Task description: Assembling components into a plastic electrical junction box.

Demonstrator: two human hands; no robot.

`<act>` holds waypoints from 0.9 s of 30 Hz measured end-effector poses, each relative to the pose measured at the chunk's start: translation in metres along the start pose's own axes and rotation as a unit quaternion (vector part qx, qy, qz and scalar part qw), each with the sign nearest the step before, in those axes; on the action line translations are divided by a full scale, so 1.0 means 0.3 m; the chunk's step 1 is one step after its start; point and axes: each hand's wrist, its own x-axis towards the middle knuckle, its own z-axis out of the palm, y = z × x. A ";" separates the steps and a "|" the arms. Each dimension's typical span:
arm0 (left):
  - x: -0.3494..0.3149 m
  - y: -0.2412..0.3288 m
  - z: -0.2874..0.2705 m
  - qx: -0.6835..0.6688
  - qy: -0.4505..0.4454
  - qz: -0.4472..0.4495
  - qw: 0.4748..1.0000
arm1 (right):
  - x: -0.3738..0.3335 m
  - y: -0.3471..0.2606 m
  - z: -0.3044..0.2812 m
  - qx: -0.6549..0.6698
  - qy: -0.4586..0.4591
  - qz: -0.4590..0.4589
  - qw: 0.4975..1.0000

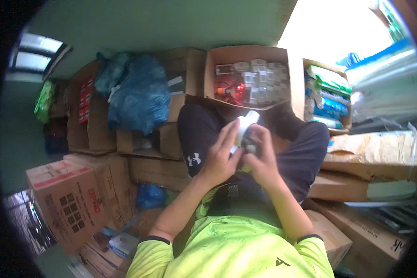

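Above my lap, both hands meet around a small white piece (248, 119) with a squared end poking up past the fingers; motion blur hides its exact kind. My left hand (221, 153) is closed along its left side. My right hand (260, 157) curls in from the right, fingers bent against a dark grey part of it, partly smeared. Just beyond my legs, an open cardboard box (288, 78) holds many clear, boxy plastic packages (264, 82) and a red transparent wrapper (231, 92).
Blue plastic bags (141, 95) lie on cartons at the left. A carton of green and blue packets (329, 99) stands at the right. Closed boxes (69, 201) are stacked at the lower left. Long paper-wrapped packages (370, 155) lie at my right.
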 end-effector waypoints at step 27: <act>-0.033 -0.684 -1.016 -0.183 0.491 -0.138 0.841 | 0.153 0.068 0.050 0.076 0.055 0.198 0.976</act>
